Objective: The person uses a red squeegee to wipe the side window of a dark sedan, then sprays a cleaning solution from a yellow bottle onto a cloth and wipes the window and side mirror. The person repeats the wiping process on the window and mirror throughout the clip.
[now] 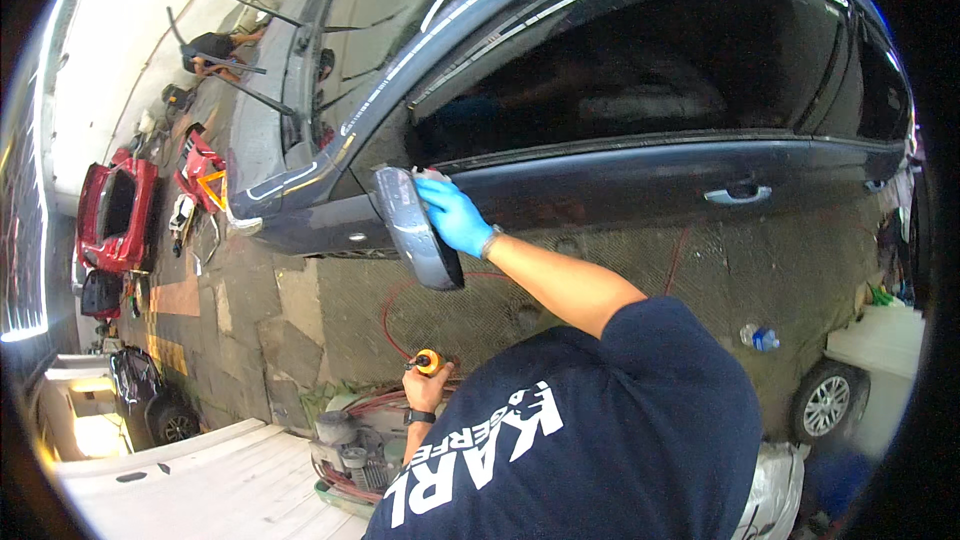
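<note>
My right hand [458, 217], in a blue glove, reaches out to the dark blue side mirror [408, 220] of a car. Its fingers bend over the mirror's upper end, where a small pale reddish thing [432, 174] shows at the fingertips; what it is I cannot make out. Lower down, near my body, my left hand [424, 392] is bare, with a dark watch at the wrist. The fingers are wrapped round a small orange-yellow bottle [429, 361] with a black nozzle. My hand hides part of the bottle.
The dark car door [600, 180] spans the view ahead. A red hose [388, 325] loops over the floor. Beside my left arm stands a compressor [355, 455]. Red car parts [118, 212] lie at the left, and another person [212, 52] crouches beyond the bonnet. A plastic bottle [763, 339] lies at right.
</note>
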Tool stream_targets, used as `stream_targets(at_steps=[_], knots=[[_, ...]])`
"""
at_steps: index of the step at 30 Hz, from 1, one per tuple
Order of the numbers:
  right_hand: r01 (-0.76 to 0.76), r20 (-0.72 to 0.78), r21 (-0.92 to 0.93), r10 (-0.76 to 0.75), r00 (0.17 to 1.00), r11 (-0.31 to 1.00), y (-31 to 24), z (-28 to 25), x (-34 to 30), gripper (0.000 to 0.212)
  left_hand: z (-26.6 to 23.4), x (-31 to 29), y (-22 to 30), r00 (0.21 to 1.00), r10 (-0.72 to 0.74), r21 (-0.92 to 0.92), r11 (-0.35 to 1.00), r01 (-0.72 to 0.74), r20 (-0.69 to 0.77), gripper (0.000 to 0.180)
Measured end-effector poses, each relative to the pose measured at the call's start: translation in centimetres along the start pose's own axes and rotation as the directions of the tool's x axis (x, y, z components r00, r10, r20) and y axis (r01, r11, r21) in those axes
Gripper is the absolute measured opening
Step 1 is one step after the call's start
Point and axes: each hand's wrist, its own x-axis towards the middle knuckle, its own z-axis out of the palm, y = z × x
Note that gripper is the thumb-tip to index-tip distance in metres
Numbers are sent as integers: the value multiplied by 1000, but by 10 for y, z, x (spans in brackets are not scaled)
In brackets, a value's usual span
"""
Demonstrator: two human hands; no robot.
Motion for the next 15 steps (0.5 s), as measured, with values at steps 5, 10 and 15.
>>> stream_targets(at_steps=[5,10,15], knots=[[-394,108,148,381,918,907,21,-8,-84,24,-2,3,2,999,5,15,1000,-4,-51,44],[-274,50,70,271,961,959,13,4,-59,29,2,3,-16,998,32,62,998,-29,-46,47],[-172,95,28,169,981,985,-2,1,1,30,-3,2,7,999,-30,-7,1000,29,-35,47]])
